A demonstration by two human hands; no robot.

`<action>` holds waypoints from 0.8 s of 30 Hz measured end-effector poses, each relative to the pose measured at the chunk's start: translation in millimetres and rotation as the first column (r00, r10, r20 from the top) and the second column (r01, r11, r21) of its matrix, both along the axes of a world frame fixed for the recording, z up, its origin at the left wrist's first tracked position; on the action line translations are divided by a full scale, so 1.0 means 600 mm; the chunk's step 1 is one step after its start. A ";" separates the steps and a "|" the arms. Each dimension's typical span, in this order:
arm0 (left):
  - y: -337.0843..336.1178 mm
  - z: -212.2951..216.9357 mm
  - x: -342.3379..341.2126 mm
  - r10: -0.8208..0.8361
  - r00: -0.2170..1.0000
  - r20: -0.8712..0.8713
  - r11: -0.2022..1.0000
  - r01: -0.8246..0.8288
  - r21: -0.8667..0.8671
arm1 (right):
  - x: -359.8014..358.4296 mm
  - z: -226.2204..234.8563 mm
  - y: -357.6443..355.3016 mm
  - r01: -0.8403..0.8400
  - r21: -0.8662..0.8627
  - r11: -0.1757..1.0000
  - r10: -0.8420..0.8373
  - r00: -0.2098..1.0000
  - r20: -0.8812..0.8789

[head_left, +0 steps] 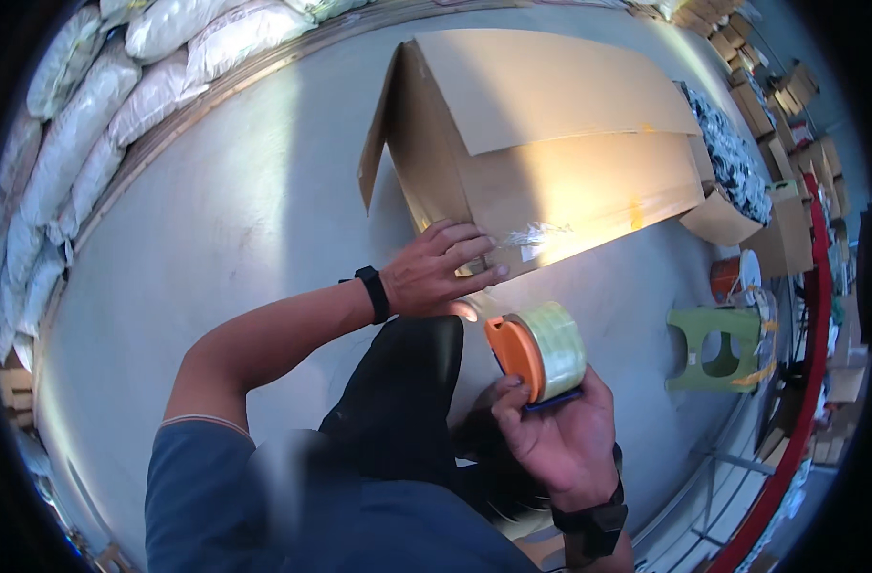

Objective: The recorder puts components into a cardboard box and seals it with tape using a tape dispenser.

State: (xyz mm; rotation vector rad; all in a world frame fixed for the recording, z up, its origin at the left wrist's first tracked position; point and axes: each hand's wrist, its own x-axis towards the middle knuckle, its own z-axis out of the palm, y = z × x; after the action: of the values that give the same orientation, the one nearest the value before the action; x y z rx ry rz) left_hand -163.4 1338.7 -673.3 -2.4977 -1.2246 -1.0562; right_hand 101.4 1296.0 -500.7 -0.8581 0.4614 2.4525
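Note:
A large cardboard box point(579, 191) lies on the floor in front of me, its flaps standing out at the top and left. My left hand point(441, 267) rests on the box's near left corner with its fingers stretched out over the cardboard. Crinkled clear tape point(539, 235) sticks to the box's side beside that hand. In my right hand point(571, 444) is an orange tape dispenser point(519, 355) carrying a thick roll of clear, greenish tape point(560, 349). It is held just short of the box, apart from it; the fingers behind it are partly hidden.
Stacked white sacks point(83, 143) line the left side. At the right stand a green plastic stool point(689, 349), an orange and white bucket point(736, 277) and an open box point(722, 220) beside a dark patterned bundle point(727, 153). A red rail point(818, 315) runs along the far right.

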 end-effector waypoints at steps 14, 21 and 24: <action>0.017 -0.001 0.016 -0.006 0.996 0.085 0.999 0.003 0.038 | 0.022 0.163 -0.028 0.058 0.036 0.998 -0.054 0.991 -0.120; 0.005 -0.009 0.010 0.125 0.992 -0.001 0.987 -0.124 0.098 | 0.058 0.223 0.009 0.122 0.483 0.867 0.029 0.956 -0.293; 0.004 -0.006 0.002 0.114 0.993 0.018 0.989 -0.115 0.092 | 0.063 0.200 0.002 0.188 0.446 0.875 -0.071 0.962 -0.264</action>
State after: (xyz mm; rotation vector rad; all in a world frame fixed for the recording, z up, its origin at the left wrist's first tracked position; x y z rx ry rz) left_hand -162.4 1340.8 -676.8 -2.3258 -1.2747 -1.0757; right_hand 139.1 1296.9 -380.9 -0.3171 -0.0070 2.3949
